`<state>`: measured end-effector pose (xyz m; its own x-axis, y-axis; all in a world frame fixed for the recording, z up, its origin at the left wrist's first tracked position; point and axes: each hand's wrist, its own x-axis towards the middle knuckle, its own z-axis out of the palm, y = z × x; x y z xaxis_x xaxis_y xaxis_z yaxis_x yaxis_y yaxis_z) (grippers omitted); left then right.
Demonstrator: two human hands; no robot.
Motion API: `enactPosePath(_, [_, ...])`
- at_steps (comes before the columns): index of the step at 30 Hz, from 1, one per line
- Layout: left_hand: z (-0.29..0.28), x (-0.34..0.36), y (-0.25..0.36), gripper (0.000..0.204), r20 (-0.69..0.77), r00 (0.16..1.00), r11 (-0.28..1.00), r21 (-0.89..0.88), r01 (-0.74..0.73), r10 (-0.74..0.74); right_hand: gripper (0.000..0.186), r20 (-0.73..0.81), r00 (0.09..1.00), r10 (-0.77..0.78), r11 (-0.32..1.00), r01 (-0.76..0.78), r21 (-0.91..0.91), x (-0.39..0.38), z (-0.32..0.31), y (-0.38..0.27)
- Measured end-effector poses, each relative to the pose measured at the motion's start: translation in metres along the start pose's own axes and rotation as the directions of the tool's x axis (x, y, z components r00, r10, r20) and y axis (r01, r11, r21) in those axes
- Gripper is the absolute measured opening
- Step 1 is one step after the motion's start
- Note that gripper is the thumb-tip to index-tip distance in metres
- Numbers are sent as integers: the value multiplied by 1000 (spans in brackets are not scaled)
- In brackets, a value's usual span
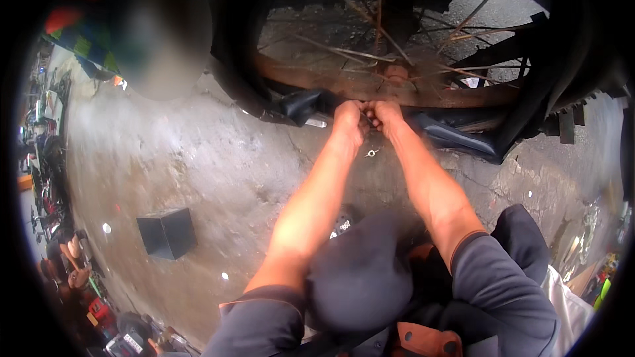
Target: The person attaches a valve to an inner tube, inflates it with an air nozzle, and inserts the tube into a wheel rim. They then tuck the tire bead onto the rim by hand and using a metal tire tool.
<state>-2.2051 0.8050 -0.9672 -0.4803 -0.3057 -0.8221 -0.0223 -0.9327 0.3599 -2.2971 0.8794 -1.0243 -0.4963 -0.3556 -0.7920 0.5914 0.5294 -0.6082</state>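
Observation:
A spoked wheel with a rusty rim [463,94] and black tire [241,86] fills the upper view. A loose black rubber inner tube [456,135] hangs along the rim's lower side, with a folded length [304,106] left of my hands. My left hand [350,119] and my right hand [387,116] meet at the bottom of the rim, fingers closed together. What they grip between them is too small and hidden to make out. A small metal piece [372,153] lies on the floor below them.
The concrete floor [126,152] carries a dark block [165,233] at left. Assorted parts and tools [83,264] line the left edge, more clutter [602,291] the right. A blurred grey shape [165,33] hangs at upper left beside checked cloth [92,46]. My knee [357,277] is below.

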Motion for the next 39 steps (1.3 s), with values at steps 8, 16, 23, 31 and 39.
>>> enactPosePath(8, [-13, 26, 2, 17, 41, 993, 976, -184, 118, -112, 19, 78, 988, 132, 817, -153, 556, -8, 3, 4])
enactPosePath(16, [-30, 37, -8, 24, 109, 994, 976, -218, 7, 17, 17, 289, 956, 56, 716, -240, 656, -12, -2, -3])
enactPosePath(23, [-33, 32, -11, 25, 156, 983, 980, -189, -65, 95, 18, 368, 930, -17, 631, -275, 725, -14, 4, 4])
enactPosePath(31, [-30, 28, -11, 17, 129, 990, 972, -231, -29, 60, 15, 369, 928, -43, 622, -264, 737, -16, 6, 5])
enactPosePath(39, [-27, 30, -11, 18, 118, 990, 988, -145, -58, 75, 19, 389, 921, -24, 662, -278, 696, -17, 5, 5])
